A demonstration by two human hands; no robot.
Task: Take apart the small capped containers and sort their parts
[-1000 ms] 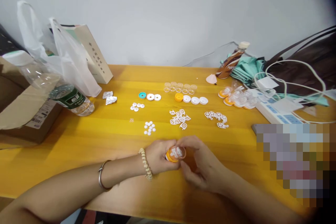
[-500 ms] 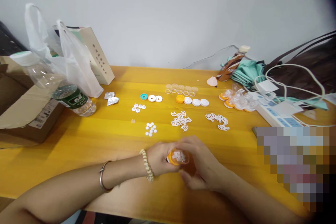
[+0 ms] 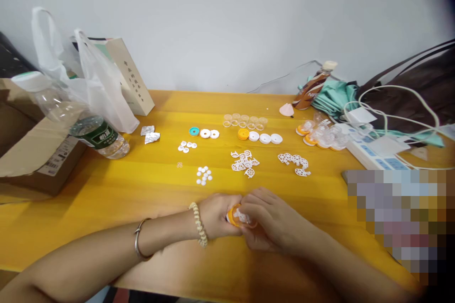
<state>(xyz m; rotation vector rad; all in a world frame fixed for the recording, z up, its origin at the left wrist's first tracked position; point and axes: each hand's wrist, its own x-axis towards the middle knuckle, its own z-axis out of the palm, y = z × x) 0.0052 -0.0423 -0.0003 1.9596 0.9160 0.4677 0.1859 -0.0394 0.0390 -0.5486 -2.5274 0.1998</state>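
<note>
Both hands meet at the near edge of the yellow wooden table (image 3: 149, 184), and the small orange-capped clear plastic capsule (image 3: 239, 216) sits pinched between them. The left hand (image 3: 216, 215) clamps the orange end; the right hand (image 3: 270, 220) has closed further over the clear end than half a second ago, fingers now covering most of it, so the two halves look pressed together. Just beyond the capsule lie white round discs (image 3: 204, 175) and white lacy cut-outs (image 3: 244, 162). Further from it runs a row of orange and white caps (image 3: 259, 137) and clear cups (image 3: 245, 120). Far left of it stand a clear water bottle (image 3: 85, 123) and white plastic bag (image 3: 95, 80), against a plain white wall (image 3: 227, 19).
</note>
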